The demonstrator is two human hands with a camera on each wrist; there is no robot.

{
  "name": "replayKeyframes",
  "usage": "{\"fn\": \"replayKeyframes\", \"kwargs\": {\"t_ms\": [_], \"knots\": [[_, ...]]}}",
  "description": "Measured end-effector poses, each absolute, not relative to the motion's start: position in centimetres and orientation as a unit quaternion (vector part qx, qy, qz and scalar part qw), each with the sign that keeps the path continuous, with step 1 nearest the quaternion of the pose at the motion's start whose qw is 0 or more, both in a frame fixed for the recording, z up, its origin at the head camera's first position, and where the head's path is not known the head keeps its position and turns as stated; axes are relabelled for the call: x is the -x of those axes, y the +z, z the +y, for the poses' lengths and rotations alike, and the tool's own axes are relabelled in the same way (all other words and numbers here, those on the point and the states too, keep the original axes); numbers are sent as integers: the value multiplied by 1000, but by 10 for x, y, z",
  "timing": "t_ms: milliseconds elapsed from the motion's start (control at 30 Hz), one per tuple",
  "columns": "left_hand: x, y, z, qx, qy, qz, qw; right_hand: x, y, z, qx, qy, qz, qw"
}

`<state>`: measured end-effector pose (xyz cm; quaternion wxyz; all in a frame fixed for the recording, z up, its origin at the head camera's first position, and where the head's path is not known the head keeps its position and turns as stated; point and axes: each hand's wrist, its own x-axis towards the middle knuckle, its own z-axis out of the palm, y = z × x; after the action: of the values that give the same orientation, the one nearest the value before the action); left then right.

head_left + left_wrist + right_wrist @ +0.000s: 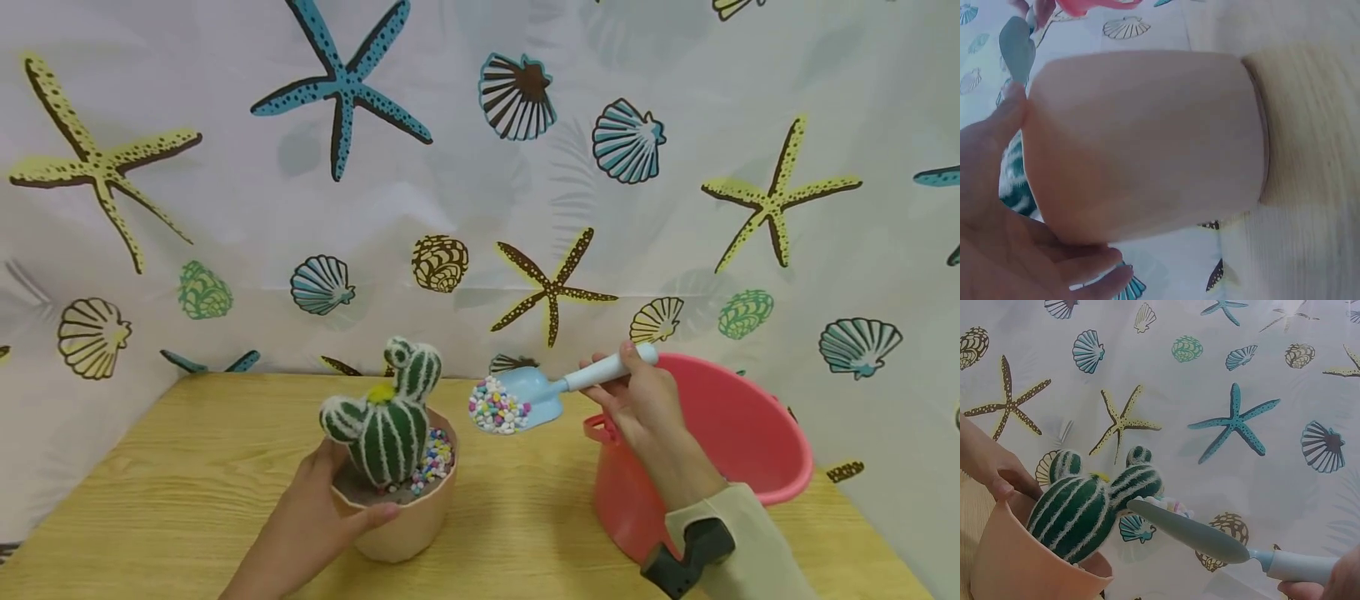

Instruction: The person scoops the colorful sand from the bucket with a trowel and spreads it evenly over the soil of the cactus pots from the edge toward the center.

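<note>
A green knitted cactus (390,442) with white ridges and a yellow flower stands in a peach pot (408,533). Coloured pebbles (433,462) cover part of the dark surface beside it. My left hand (315,508) grips the pot's rim from the left, thumb on the near side, as the left wrist view also shows. In my right hand (648,404) is the white handle of a light blue toy shovel (540,400), held in the air right of the cactus. Multicoloured pebbles (497,406) heap the shovel's blade.
A red bucket (780,425) stands on the right of the wooden table (187,483), partly behind my right arm; its inside is mostly hidden. A white cloth (465,192) printed with starfish and shells hangs behind the table.
</note>
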<state>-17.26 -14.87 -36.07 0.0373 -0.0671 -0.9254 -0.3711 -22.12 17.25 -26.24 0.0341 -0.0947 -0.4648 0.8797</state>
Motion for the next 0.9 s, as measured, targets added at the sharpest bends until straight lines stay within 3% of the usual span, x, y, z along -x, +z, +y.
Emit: {"fn": "replayKeyframes", "kwargs": {"t_ms": [267,467,767,900], "knots": [[187,-370,-181,129,-409,-903,-17,223,-266,171,95,878,-469,31],[183,-371,-176,150,-394,-906,17,225,-266,164,87,875,-475,30],[163,-361,-132,-5,-291,-957,5,228,-265,159,81,868,-489,40],[161,-359,-132,-5,-284,-959,8,228,-267,154,80,866,-492,39]]}}
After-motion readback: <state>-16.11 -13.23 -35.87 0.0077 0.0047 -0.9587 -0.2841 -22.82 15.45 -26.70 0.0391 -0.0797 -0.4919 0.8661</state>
